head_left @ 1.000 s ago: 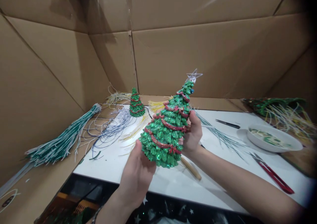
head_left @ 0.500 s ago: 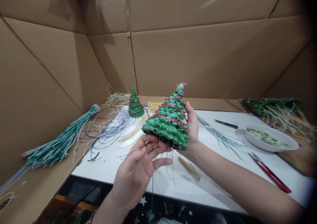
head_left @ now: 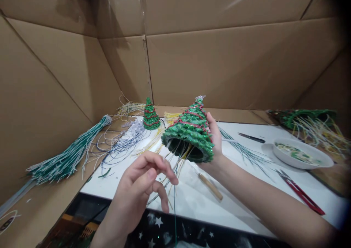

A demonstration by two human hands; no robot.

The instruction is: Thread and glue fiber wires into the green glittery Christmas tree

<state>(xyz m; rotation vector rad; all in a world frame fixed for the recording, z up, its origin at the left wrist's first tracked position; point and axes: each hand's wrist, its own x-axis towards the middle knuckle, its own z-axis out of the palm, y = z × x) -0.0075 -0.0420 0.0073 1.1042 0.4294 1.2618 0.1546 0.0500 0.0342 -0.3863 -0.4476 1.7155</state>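
My right hand (head_left: 215, 142) grips a glittery green Christmas tree (head_left: 190, 132) with red garlands and a silver star, tilted so its hollow base faces me. Thin yellow and green wires (head_left: 172, 178) hang out of that base. My left hand (head_left: 142, 186) is below and left of the tree, fingers pinched on the hanging wires.
A small green tree (head_left: 150, 115) stands at the back. Bundles of green wire (head_left: 65, 156), blue wire (head_left: 123, 143) and yellow wire lie left. A wooden-handled tool (head_left: 210, 186), red scissors (head_left: 300, 193), a white bowl (head_left: 301, 153) and tweezers (head_left: 251, 137) rest on the white board. Cardboard walls surround everything.
The tree has been tipped from near upright until its open base faces me. My left hand left the tree's base, dropped lower and pinched the wires hanging from it.
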